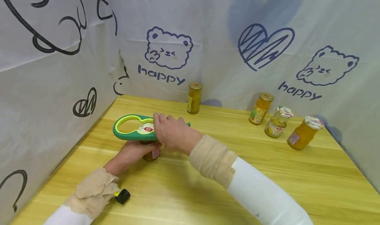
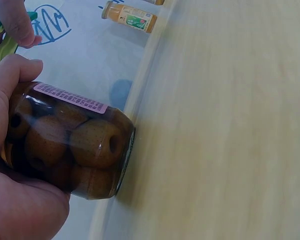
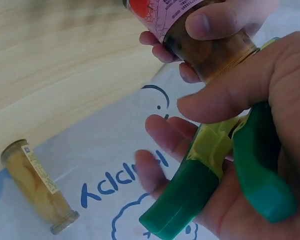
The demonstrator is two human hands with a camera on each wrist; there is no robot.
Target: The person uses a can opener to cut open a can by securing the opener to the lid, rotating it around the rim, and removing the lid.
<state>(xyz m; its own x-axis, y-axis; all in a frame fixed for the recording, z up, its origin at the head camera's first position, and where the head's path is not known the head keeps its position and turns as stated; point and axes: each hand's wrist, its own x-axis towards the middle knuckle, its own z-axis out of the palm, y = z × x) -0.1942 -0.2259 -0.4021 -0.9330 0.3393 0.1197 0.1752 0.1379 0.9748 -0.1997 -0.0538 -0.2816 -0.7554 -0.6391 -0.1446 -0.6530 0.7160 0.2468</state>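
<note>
Head view: a squat glass jar with dark brown contents and a pink label (image 1: pixel 152 154) is standing upright at the left of a yellow wood-grain table (image 1: pixel 222 192); the left hand (image 1: pixel 133 152) is wrapping round its side, presumably to stop it turning. A green plastic jar opener with a yellow lining (image 1: pixel 132 136) is lying flat across its top, one ring surrounding a white lid with red print (image 1: pixel 146 128); the right hand (image 1: pixel 175 134) is covering the handle end, seemingly for leverage. Near the back edge, likely parked for working room, are standing a slim amber jar (image 1: pixel 194 98), an orange jar with a gold lid (image 1: pixel 261 108), a small yellow jar (image 1: pixel 277 122) and a wider orange jar with a patterned lid (image 1: pixel 305 133). Left-wrist view: left thumb and fingers are spanning the glass firmly, round brown fruits showing through; whether its base is touching the table cannot be told. Right-wrist view: the right hand is curling loosely round the opener's two handles, which are standing apart, thumb and fingers on opposite sides.
</note>
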